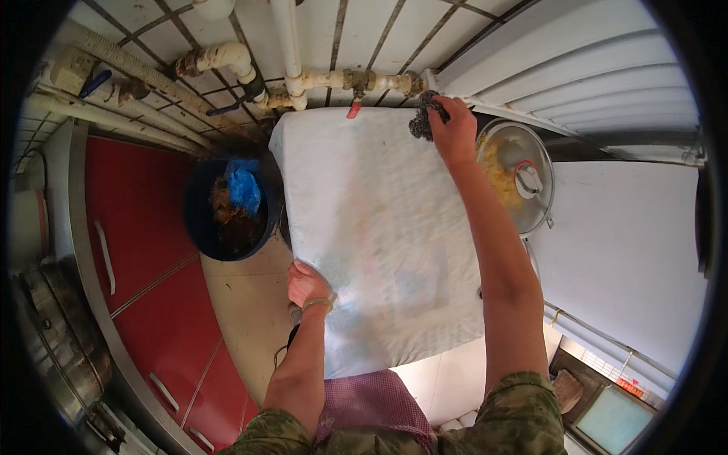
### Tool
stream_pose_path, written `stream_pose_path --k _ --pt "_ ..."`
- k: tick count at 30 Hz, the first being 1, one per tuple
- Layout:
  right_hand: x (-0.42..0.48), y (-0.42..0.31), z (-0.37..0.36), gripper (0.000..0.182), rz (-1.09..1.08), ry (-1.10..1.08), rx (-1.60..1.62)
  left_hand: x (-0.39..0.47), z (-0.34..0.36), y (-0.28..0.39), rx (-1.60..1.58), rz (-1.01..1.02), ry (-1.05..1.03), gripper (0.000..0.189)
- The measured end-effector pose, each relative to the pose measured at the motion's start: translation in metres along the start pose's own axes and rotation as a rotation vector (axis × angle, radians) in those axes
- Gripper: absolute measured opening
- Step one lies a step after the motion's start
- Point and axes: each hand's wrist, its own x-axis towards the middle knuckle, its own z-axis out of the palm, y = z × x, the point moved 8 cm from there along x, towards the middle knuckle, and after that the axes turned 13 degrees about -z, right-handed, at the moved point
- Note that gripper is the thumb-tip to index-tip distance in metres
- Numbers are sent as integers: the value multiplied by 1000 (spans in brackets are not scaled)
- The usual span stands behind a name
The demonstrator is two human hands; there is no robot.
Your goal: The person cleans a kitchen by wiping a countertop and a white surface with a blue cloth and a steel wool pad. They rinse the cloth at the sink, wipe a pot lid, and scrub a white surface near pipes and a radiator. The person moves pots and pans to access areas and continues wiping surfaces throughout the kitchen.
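A low stand or box-like surface covered with a white plastic sheet [375,227] is in front of me. The sheet has faint stains. At its far right corner, my right hand [455,128] holds a dark steel wool scourer [424,116], beside the end of the wall pipe. My left hand [307,282] is at the near left edge of the sheet, fingers curled and a bracelet on the wrist. Whether those fingers grip the edge or only rest against it is hard to see.
Pipes [290,51] with a red-handled valve [354,108] run along the tiled wall. Left stand a blue bin [196,227] holding rubbish and red cabinets [142,216]. To the right are a glass-lidded pot [512,148] with yellow food and a white tabletop [620,239].
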Motion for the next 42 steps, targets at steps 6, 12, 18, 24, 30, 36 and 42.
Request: stream_pose_path --k 6,12,18,24,30,36,42 --pt "3 33 -29 21 250 -17 -435 3 3 -1 39 1 12 42" --pt "-7 33 -27 22 22 -144 -227 2 -2 0 29 6 15 45" --pt "-16 36 -75 21 118 300 -81 2 1 0 39 1 -44 40" --pt "0 -34 -44 24 76 78 226 5 1 -6 53 -42 -70 39" --pt "32 -101 -47 28 -109 241 154 5 6 -9 -20 11 -6 37" --pt "152 -145 -119 29 -411 542 -105 5 -6 -6 -34 -18 15 35" --pt "136 -108 -56 30 -356 274 -146 5 -7 -3 17 27 -50 41"
